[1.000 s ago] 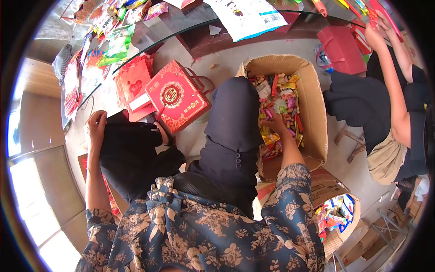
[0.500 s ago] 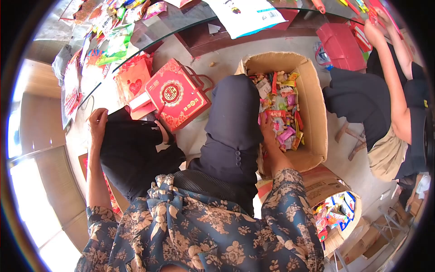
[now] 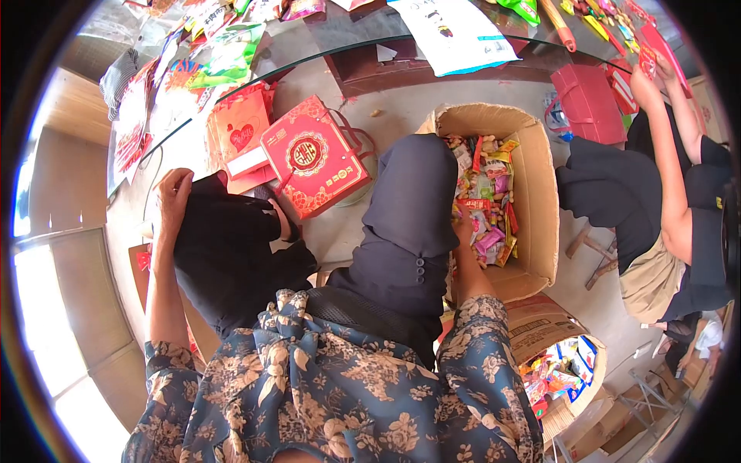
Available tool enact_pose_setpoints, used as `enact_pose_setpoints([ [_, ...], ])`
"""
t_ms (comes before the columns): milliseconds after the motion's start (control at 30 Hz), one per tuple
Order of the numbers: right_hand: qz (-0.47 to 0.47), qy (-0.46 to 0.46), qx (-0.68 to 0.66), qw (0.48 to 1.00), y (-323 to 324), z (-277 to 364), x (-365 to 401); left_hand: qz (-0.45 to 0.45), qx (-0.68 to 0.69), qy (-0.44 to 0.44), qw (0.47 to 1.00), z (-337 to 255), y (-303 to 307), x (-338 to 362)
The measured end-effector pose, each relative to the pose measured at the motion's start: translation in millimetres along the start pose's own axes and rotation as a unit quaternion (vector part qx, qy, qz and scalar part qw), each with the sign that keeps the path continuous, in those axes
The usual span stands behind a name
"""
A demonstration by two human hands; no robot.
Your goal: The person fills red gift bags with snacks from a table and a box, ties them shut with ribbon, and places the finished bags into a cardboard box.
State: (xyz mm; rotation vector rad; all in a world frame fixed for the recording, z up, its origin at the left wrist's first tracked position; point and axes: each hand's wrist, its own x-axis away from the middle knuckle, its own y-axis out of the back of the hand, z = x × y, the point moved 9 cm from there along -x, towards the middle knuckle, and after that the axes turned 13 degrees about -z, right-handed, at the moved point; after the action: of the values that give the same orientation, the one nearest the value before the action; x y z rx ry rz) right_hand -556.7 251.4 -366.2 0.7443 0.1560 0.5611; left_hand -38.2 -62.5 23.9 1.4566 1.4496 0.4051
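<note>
My right hand [image 3: 463, 231] is down inside an open cardboard box [image 3: 534, 193], among wrapped sweets [image 3: 492, 187] and brown nut-like pieces. My knee hides part of this hand, and its fingers are not clear. A small red packet [image 3: 473, 204] lies just beyond it. My left hand [image 3: 174, 189] rests by my left knee with its fingers curled in. Whatever they may hold is hidden. A thin pale cord or wire hangs near its fingers. Right of that knee stands a red gift box [image 3: 315, 158] with gold print and a handle, beside a red bag [image 3: 239, 131] with a heart.
A glass table [image 3: 340, 37] runs along the front, bearing snack packets and a white bag [image 3: 455, 35]. At right a co-worker's hands [image 3: 656, 77] hold a red packet. A second carton [image 3: 552, 328] of packets lies near my right elbow. A red bag [image 3: 590, 104] stands under the table.
The view has shifted, so most things appear further right. My right hand has drawn back towards my knee, and its fingers show less. My left hand stays by the knee, curled.
</note>
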Motion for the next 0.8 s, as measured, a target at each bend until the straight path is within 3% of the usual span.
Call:
enact_pose_setpoints([
  [33, -0.011, -0.032, -0.013, 0.999, 9.1, -0.7, 0.1, 0.0, -0.005, -0.002, 1.0, -3.1, 1.5, -0.3],
  [133, 0.022, -0.147, -0.221, 0.964, 11.3, -41.8, -9.4, -0.003, -0.006, 0.001, 1.0, -0.7, 2.7, -0.5],
  [233, -0.001, -0.29, -0.289, 0.912, 53.3, -41.0, -2.3, -0.012, -0.017, -0.005, 1.0, -9.8, 6.3, -2.5],
  [333, -0.023, -0.327, -0.42, 0.846, 91.5, -11.3, 0.1, -0.02, 0.022, -0.023, 0.999, -6.7, 3.1, -3.7],
  [467, -0.007, -0.264, -0.46, 0.848, 146.0, 52.4, -12.3, -0.021, 0.034, -0.038, 0.998, -30.4, 4.4, -5.5],
  [533, 0.031, -0.215, -0.496, 0.841, 170.6, 121.5, -19.4, -0.042, 0.041, -0.059, 0.997, -38.3, 11.0, -6.2],
  [567, -0.04, -0.193, -0.49, 0.849, 180.8, 118.7, -33.5, -0.039, 0.031, -0.047, 0.998, -36.0, 12.0, -6.9],
  [600, 0.048, -0.111, -0.48, 0.869, 194.0, 197.5, -30.8, -0.035, 0.021, -0.035, 0.999, -34.4, 12.8, -7.9],
  [667, 0.065, -0.09, -0.494, 0.863, 202.6, 254.6, -44.8, -0.029, 0.019, -0.008, 0.999, -41.6, 19.3, -7.7],
  [733, 0.152, -0.046, -0.526, 0.835, 203.0, 353.3, -36.9, -0.025, 0.0, -0.009, 1.0, -41.9, 20.5, -8.0],
  [767, 0.123, -0.043, -0.508, 0.851, 197.9, 378.2, -44.8, -0.026, 0.001, 0.009, 1.0, -40.6, 20.7, -7.7],
  [800, 0.175, -0.034, -0.521, 0.835, 179.3, 407.0, -53.1, -0.026, -0.005, 0.013, 1.0, -40.1, 21.0, -6.9],
])
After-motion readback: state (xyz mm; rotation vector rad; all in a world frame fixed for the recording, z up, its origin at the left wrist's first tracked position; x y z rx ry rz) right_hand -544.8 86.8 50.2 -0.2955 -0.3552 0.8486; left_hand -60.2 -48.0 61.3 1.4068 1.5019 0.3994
